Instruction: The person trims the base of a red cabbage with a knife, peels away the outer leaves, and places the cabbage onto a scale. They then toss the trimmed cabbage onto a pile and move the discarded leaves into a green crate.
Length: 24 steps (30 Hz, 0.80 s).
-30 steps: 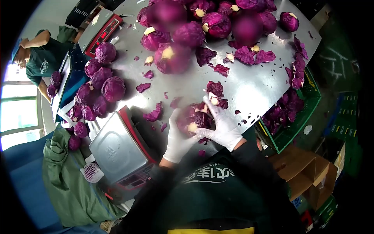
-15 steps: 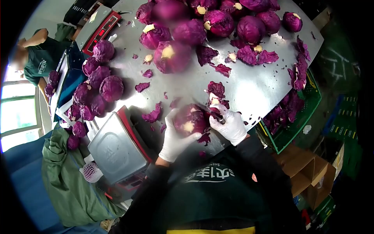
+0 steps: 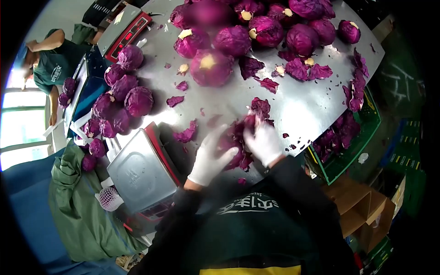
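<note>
Both of my hands wear white gloves at the near side of the metal table (image 3: 201, 103). My left hand (image 3: 211, 158) is wrapped round the left side of a red cabbage (image 3: 234, 156). At the cabbage's upper right, my right hand (image 3: 263, 142) has its fingers bent round something purple, blurred by motion; a leaf or a knife cannot be made out there. Dark loose leaves (image 3: 260, 107) lie just beyond my right hand. A larger loose leaf (image 3: 185, 132) rests left of the cabbage.
Many cabbages (image 3: 268, 31) fill the far side, with another pile (image 3: 139, 101) at left. Two scales (image 3: 140, 172) (image 3: 123, 34) stand at left. A green crate (image 3: 355, 162) of leaves and a cardboard box (image 3: 355, 201) are at right. A person (image 3: 57, 64) stands at far left.
My right hand has shifted slightly up and left, and the dark knife seen in it earlier no longer shows. The cabbage has turned, hiding its pale stem. The other person's arm has moved.
</note>
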Each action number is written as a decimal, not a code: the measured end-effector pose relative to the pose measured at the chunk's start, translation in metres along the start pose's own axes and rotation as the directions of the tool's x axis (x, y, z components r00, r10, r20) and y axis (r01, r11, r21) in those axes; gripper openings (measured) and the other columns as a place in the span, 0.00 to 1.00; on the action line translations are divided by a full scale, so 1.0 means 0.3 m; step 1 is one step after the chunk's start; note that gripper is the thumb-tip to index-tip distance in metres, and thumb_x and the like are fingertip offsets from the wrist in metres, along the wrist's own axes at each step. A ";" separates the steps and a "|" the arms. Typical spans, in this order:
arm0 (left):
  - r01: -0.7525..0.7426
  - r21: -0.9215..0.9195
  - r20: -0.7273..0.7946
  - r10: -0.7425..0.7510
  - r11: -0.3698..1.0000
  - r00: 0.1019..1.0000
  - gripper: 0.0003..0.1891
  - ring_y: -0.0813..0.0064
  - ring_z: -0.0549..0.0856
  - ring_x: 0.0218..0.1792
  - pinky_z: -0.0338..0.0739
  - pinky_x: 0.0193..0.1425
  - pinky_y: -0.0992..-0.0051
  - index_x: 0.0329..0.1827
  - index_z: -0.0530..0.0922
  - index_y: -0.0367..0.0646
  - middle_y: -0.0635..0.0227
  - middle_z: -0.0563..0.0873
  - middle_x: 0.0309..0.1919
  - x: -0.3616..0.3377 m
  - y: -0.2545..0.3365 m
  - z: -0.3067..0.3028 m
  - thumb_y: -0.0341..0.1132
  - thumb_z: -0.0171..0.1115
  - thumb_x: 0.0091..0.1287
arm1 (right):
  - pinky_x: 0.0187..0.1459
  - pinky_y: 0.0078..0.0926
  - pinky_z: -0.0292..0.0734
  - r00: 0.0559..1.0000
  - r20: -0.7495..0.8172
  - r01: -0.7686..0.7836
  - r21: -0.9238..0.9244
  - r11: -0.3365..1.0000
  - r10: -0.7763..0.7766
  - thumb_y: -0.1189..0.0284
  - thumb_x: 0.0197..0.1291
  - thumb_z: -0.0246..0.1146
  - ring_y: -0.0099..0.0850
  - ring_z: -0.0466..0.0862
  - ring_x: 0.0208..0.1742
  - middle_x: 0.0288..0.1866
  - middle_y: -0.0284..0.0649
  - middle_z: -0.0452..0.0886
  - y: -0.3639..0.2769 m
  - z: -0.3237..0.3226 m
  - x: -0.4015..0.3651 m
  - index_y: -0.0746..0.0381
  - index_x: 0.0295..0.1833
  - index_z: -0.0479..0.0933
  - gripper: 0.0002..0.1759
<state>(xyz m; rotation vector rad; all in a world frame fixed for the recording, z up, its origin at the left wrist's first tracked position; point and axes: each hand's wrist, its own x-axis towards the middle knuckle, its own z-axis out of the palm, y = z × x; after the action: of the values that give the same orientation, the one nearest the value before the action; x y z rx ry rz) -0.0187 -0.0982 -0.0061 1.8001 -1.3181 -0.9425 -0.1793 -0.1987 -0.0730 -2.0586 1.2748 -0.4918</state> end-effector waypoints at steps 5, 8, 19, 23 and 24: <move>0.137 -0.348 -0.199 -0.216 0.927 0.956 0.29 0.68 0.73 0.67 0.65 0.74 0.68 0.72 0.69 0.39 0.60 0.75 0.66 -0.078 -0.091 0.030 0.36 0.66 0.70 | 0.52 0.43 0.80 0.992 -0.121 -0.033 0.118 0.992 0.048 0.58 0.62 0.68 0.55 0.82 0.56 0.59 0.63 0.79 0.073 -0.122 0.143 0.73 0.68 0.67 0.38; 0.177 -0.605 -0.267 -0.407 0.776 0.874 0.28 0.75 0.79 0.59 0.79 0.58 0.76 0.73 0.65 0.41 0.63 0.78 0.61 -0.063 -0.066 0.081 0.33 0.62 0.72 | 0.59 0.37 0.78 0.978 0.096 -0.209 0.424 0.881 0.185 0.53 0.51 0.76 0.47 0.80 0.62 0.62 0.55 0.77 -0.062 -0.184 0.048 0.70 0.76 0.57 0.55; 0.144 -0.336 -0.220 -0.226 0.931 0.949 0.30 0.71 0.72 0.69 0.61 0.77 0.70 0.76 0.62 0.34 0.58 0.73 0.69 -0.063 -0.006 0.183 0.31 0.61 0.73 | 0.36 0.38 0.84 0.993 -0.076 0.098 0.080 0.992 -0.091 0.67 0.67 0.61 0.48 0.88 0.35 0.37 0.49 0.86 -0.016 -0.065 -0.178 0.66 0.48 0.79 0.13; 0.134 -0.329 -0.229 -0.217 0.935 0.949 0.29 0.73 0.73 0.67 0.65 0.73 0.72 0.76 0.62 0.35 0.60 0.74 0.69 -0.078 -0.014 0.178 0.32 0.59 0.75 | 0.34 0.44 0.82 0.995 -0.069 0.062 -0.130 0.990 -0.072 0.67 0.70 0.57 0.50 0.85 0.31 0.33 0.51 0.84 0.146 -0.068 -0.080 0.66 0.45 0.79 0.12; 0.151 -0.496 -0.228 -0.296 0.855 0.928 0.28 0.74 0.75 0.66 0.67 0.72 0.73 0.76 0.63 0.38 0.61 0.76 0.67 -0.065 -0.041 0.173 0.36 0.58 0.77 | 0.36 0.45 0.82 0.990 -0.090 0.103 -0.059 0.993 -0.108 0.62 0.71 0.58 0.51 0.85 0.31 0.35 0.50 0.84 0.147 -0.098 -0.057 0.65 0.49 0.79 0.16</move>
<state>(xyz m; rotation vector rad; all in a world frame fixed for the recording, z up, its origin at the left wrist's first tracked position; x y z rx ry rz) -0.0623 -0.0827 -0.0390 1.6441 -0.6240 -0.9693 -0.2335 -0.2068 -0.0825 -2.1794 1.2490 -0.6136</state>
